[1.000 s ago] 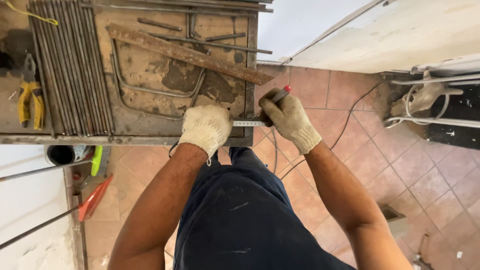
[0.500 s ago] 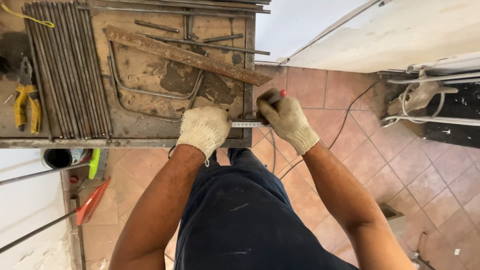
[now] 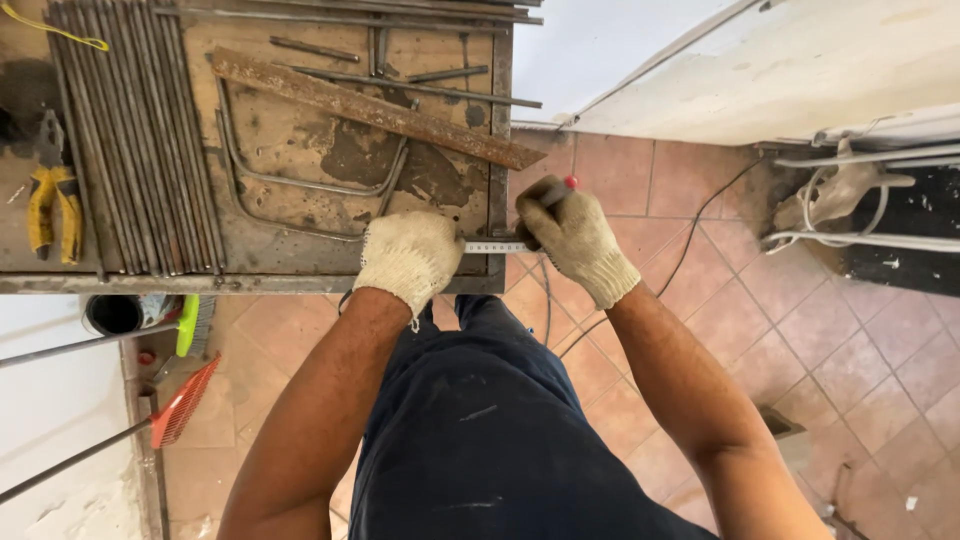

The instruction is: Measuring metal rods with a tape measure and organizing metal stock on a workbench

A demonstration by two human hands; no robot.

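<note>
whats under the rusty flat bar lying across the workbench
The rusty flat bar lies slantwise on the workbench, across thin rods and a bent wire. How far the stained patch runs beneath it is hidden.

No packages, labels, signs or screens in view

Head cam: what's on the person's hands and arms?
Both the left hand and right hand wear off-white knitted work gloves with ribbed cuffs, grubby with wear. Forearms are bare, no sleeves in view. No watch, bands or markings visible.
</note>
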